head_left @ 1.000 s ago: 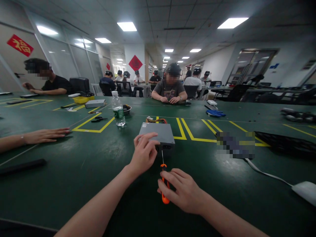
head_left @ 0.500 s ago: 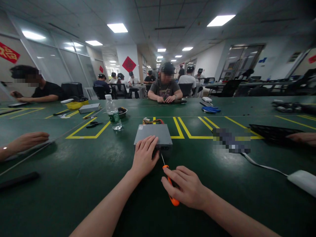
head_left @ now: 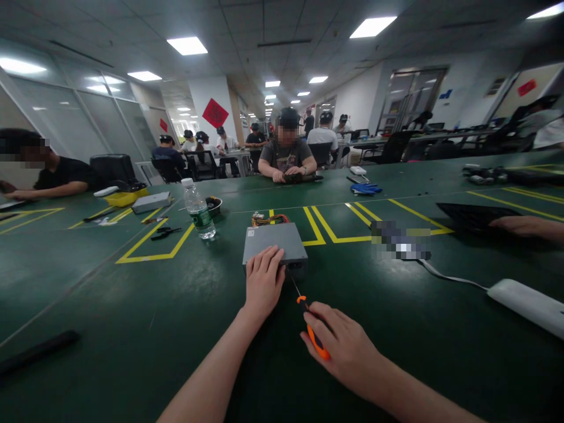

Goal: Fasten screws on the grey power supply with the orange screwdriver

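Note:
A grey metal computer power supply [head_left: 288, 238] lies on the green table, with a bundle of coloured wires [head_left: 269, 220] at its far side. My left hand [head_left: 265, 282] holds its near left part, fingers across the top and thumb down by the front face. In my right hand [head_left: 341, 343] is a screwdriver [head_left: 316, 341] with an orange and black handle, gripped between thumb and fingers. Its thin shaft slants up to the lower front face of the power supply, near the socket. Whether the tip sits in a screw is too small to tell.
A water bottle [head_left: 200, 211] stands left of the power supply, before a bowl [head_left: 214, 205]. A white power strip [head_left: 524, 302] lies at right, and a black bar [head_left: 39, 352] at left. Another person's hand [head_left: 524, 226] holds a dark panel at right. A person [head_left: 288, 153] sits opposite.
The view has shifted and tilted slightly. My right fingers have closed further round the screwdriver handle. Another person's hand at the left has left the view. The power supply stays under my left hand.

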The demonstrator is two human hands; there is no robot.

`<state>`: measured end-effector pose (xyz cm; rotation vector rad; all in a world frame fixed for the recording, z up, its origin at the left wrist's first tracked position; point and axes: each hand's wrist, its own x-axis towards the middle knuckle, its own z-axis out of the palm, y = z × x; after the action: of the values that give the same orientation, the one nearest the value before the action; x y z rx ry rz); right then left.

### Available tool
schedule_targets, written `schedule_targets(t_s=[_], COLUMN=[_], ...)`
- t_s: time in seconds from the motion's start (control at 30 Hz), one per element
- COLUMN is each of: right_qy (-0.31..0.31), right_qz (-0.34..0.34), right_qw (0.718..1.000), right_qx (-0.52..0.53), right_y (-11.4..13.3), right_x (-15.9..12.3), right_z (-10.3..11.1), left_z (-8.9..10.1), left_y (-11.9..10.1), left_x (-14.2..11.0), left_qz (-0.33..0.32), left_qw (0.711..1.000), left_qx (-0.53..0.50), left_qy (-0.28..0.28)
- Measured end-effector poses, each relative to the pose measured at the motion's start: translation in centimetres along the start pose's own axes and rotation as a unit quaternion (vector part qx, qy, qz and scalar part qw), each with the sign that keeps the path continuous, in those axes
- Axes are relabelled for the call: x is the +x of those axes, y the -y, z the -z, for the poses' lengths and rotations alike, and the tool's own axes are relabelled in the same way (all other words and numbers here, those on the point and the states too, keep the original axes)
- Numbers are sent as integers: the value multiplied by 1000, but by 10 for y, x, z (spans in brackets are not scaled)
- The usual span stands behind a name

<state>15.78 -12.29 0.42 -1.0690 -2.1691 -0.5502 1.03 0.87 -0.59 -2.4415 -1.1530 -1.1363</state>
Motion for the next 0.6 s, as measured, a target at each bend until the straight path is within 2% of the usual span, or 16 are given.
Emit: schedule_targets(t_s=[0.1, 0.2, 0.3, 0.37, 0.43, 0.47, 0.6], right_qy=[-21, -19, -24, -37, -45, -49, -51], right_qz=[-122, -290, -434, -510, -573, -592, -623], right_qw=[992, 951, 873, 795, 704, 673, 599], right_qx=[17, 105, 223, 325, 416, 441, 500], right_y=[16, 25, 27, 26, 28, 30, 40], right_x=[-3, -6, -8, -7, -2, 1, 13], right_z=[-4, -12, -19, -23, -26, -28, -34], left_z=[0, -1, 0, 0, 0, 0, 0], left_y=[0, 0, 1, 1, 1, 1, 1], left_x=[0, 0, 1, 1, 1, 1, 1], left_qz=[-5, -3, -2, -3, -3, -3, -5], left_qw=[1000, 1000, 1000, 1000, 1000, 1000, 1000], left_qx=[-5, -6, -8, -12, -15, -16, -23], left_qy=[-15, -16, -11, -3, 1, 0, -7])
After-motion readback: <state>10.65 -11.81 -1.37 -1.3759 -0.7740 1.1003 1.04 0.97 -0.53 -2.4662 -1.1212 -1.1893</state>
